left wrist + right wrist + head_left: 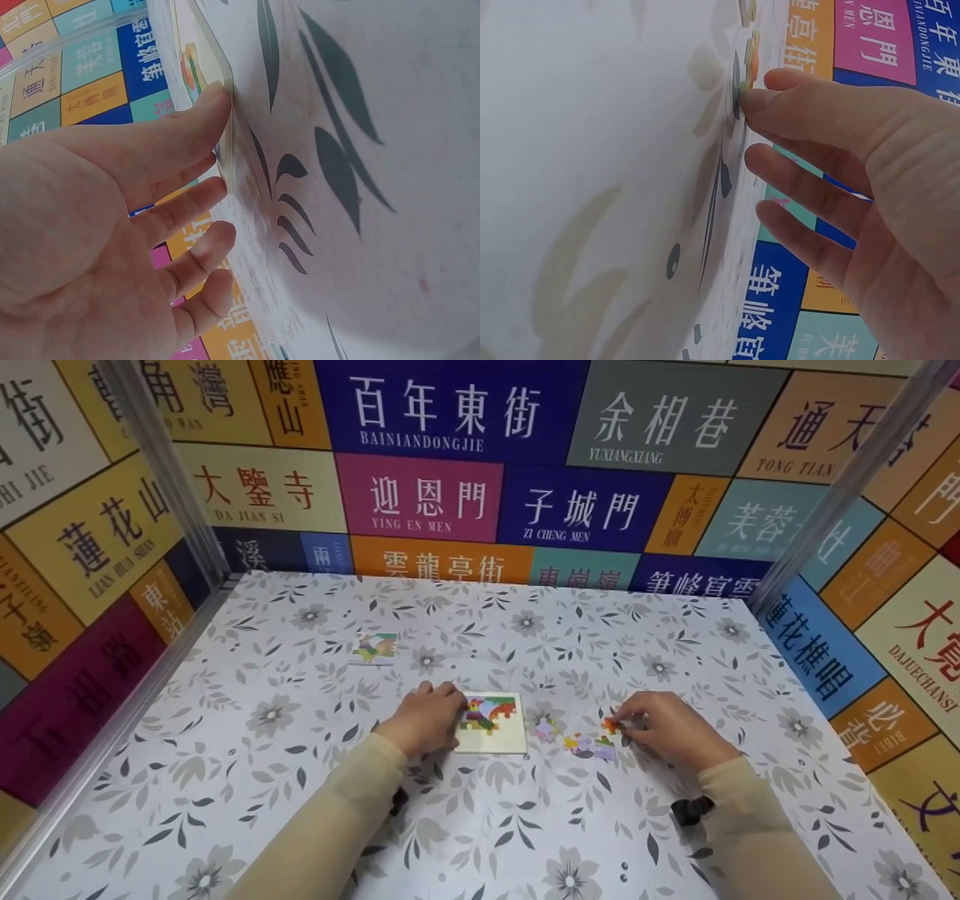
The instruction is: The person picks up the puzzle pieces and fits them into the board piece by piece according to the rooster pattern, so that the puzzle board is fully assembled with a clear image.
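Note:
A pale square puzzle board point(491, 741) lies on the table, its upper part filled with colourful picture pieces. My left hand point(426, 718) holds the board at its left side. In the left wrist view the thumb point(214, 97) lies on the board's edge, with the other fingers beside it. To the right, my right hand point(671, 729) pinches an orange puzzle piece point(610, 726) between thumb and index finger, close over the table. Several loose pieces point(577, 743) in purple, yellow and green lie between the board and this hand.
A small square picture card point(373, 648) lies farther back on the left. The table point(315, 840) has a white cloth with grey flowers and leaves. Colourful panels with large characters point(450, 416) rise behind and at both sides, with clear posts at the corners.

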Demonstrator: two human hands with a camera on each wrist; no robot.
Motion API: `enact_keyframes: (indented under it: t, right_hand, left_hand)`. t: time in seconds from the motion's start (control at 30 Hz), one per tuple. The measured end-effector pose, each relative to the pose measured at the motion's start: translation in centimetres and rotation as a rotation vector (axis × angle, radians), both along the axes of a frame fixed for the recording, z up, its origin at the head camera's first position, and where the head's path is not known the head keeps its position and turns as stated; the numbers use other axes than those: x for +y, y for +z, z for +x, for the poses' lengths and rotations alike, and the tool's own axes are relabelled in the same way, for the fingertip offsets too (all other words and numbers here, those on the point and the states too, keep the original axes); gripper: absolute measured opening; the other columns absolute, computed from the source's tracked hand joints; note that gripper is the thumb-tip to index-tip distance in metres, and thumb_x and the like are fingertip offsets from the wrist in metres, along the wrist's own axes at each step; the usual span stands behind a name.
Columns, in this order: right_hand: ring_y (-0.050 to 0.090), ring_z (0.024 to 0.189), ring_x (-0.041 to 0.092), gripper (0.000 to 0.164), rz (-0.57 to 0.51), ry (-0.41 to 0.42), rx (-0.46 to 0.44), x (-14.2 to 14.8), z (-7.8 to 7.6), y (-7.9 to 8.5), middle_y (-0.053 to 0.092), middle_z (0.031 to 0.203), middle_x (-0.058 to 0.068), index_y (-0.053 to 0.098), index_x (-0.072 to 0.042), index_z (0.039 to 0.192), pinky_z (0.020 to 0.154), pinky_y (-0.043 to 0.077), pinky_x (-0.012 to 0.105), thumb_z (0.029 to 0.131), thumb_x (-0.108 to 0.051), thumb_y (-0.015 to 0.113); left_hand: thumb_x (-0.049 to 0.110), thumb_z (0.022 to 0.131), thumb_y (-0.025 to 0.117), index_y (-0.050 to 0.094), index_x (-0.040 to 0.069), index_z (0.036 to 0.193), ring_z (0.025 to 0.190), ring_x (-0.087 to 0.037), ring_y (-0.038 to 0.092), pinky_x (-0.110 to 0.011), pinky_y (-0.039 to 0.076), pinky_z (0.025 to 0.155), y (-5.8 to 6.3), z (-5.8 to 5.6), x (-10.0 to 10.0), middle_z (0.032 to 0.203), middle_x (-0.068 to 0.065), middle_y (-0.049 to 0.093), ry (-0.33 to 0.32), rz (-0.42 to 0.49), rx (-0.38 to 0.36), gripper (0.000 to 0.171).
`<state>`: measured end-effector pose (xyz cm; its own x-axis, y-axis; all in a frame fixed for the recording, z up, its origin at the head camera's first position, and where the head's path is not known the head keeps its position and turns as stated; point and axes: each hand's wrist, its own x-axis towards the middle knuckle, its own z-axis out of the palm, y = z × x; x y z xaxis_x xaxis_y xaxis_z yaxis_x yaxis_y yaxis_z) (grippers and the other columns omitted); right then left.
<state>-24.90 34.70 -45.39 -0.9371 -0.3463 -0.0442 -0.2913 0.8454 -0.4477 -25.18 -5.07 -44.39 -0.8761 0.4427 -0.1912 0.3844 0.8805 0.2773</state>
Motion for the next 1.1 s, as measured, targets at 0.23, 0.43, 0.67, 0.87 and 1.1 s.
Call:
enact_keyframes:
  t: [0.23, 0.43, 0.67, 0.87, 1.1]
  right_hand:
    - [0.062, 0.084, 0.011, 0.018, 0.032, 0.031, 0.062, 0.1, -0.2, -0.4, 0.074, 0.103, -0.002, 0.082, -0.019, 0.107, 0.075, 0.053, 0.031, 0.09, -0.012, 0.079]
    - [0.06, 0.078, 0.008, 0.015, 0.046, 0.028, 0.082, 0.0, -0.2, -0.4, 0.075, 0.101, -0.002, 0.082, -0.018, 0.105, 0.072, 0.051, 0.031, 0.091, -0.016, 0.078]
    - [0.061, 0.082, 0.014, 0.015, 0.022, 0.027, 0.082, -0.7, 0.1, -0.1, 0.074, 0.097, -0.002, 0.082, -0.017, 0.105, 0.077, 0.051, 0.038, 0.091, -0.015, 0.078]
    - [0.061, 0.08, 0.011, 0.015, 0.012, 0.029, 0.112, -1.4, 0.1, -0.3, 0.075, 0.094, -0.003, 0.082, -0.016, 0.103, 0.077, 0.052, 0.037, 0.088, -0.014, 0.079]
    - [0.067, 0.09, 0.017, 0.019, -0.008, 0.037, 0.137, -2.3, 0.1, -0.2, 0.077, 0.102, -0.001, 0.082, -0.016, 0.107, 0.086, 0.055, 0.045, 0.089, -0.012, 0.078]
  left_hand:
    - [0.024, 0.086, 0.084, 0.061, 0.014, 0.138, 0.126, -0.033, 0.05, -0.051, 0.042, 0.11, 0.1, 0.1, 0.0, 0.143, -0.007, 0.056, 0.0, 0.006, 0.008, 0.057]
    - [0.025, 0.088, 0.083, 0.06, 0.012, 0.137, 0.124, -0.033, 0.05, -0.051, 0.044, 0.108, 0.2, 0.1, 0.0, 0.142, -0.007, 0.056, -0.024, -0.012, 0.032, 0.056]
    - [0.024, 0.088, 0.083, 0.06, 0.014, 0.14, 0.126, -0.031, 0.05, -0.05, 0.042, 0.111, 0.1, 0.0, 0.2, 0.143, -0.006, 0.056, -0.008, -0.012, 0.007, 0.058]
    - [0.024, 0.088, 0.082, 0.059, 0.014, 0.141, 0.128, -0.032, 0.05, -0.049, 0.041, 0.112, 0.1, 0.1, 0.1, 0.145, -0.007, 0.055, -0.004, -0.012, -0.001, 0.058]
    - [0.023, 0.088, 0.082, 0.06, 0.014, 0.139, 0.128, -0.032, 0.05, -0.051, 0.04, 0.114, 0.1, 0.1, 0.0, 0.144, -0.007, 0.056, 0.004, 0.01, -0.013, 0.057]
